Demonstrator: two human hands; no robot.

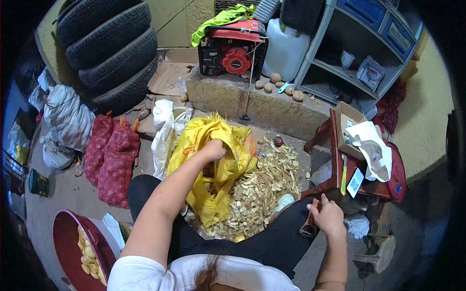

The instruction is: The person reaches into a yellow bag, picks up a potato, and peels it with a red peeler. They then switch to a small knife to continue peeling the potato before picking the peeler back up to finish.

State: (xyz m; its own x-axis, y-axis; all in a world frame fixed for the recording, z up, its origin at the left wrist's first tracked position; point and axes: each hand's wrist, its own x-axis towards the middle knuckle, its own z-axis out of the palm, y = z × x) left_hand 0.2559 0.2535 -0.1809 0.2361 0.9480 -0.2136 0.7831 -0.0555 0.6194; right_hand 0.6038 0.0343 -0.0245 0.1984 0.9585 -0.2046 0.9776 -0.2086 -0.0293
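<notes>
Head view, yellow sack: a crumpled yellow woven-plastic sack is seen ahead of the body, its long axis running roughly away from it.
Left hand: the nearer of 2; the left hand is set among the upper folds, its fingers concealed; whether anything is gripped cannot be told.
Right hand: the right hand is held apart, rightward, partly curled beside a dark-and-red object; grip uncertain.
Sack interior: mostly hidden by folds and forearm.
</notes>
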